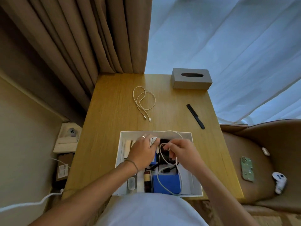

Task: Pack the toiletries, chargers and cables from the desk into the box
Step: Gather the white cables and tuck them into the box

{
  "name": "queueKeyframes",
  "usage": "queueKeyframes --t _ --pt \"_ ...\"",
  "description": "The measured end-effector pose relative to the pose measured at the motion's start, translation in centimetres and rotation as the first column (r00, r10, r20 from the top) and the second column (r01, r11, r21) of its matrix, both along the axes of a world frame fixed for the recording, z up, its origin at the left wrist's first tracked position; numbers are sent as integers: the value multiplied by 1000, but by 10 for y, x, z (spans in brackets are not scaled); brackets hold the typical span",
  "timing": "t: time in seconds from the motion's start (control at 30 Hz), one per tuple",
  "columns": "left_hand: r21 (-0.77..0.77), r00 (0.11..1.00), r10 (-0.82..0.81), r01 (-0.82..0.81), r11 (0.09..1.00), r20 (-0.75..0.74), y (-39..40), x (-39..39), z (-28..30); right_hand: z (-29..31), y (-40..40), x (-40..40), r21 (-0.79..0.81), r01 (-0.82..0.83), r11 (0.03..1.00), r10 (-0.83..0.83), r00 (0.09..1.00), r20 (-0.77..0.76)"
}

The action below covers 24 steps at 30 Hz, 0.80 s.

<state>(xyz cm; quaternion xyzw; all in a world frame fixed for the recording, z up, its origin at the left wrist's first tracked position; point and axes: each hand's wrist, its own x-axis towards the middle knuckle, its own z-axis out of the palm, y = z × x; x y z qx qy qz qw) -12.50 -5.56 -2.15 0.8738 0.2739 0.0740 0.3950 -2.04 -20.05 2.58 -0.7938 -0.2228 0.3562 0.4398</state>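
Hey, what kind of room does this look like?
Probably a hotel room or bedroom: a small wooden desk beside heavy brown curtains, a grey tissue box on it, and a tan upholstered armchair.

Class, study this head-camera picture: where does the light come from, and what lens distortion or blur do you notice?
Head view: daylight comes through the sheer curtain at upper right; wide-angle distortion makes the brown curtain and desk edges splay outward; the left hand and right hand look slightly soft over the box.
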Motion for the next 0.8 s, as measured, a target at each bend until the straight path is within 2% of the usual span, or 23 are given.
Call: queueKeyframes --t 0.1,0.17,0.3,0.4,0.63,0.7,0.8 --pt "359 965 -163 230 905 -206 -17 7 -24 -2 -18 7 -10 49 999 -49 999 13" --pt "432 931 -202 324 842 -305 -27 11 -39 -4 -27 7 -17 59 998 -59 998 17" --pt "454 909 -247 386 803 -337 -43 17 -61 -7 -42 4 -9 85 996 -85 996 -10" --pt "446 906 -242 387 807 -348 -51 20 -71 -10 -51 -1 -16 79 997 -80 997 -18" --pt "534 934 -320 355 768 -160 -56 17 -85 -13 -62 -4 -29 78 997 -78 997 -11" --pt "510 935 -333 347 787 -121 -60 18 -89 -14 -64 -5 -28 70 997 -70 997 -10" --pt "381 941 -334 327 865 -51 -63 20 -91 -15 -64 -4 -34 57 998 -57 998 17"
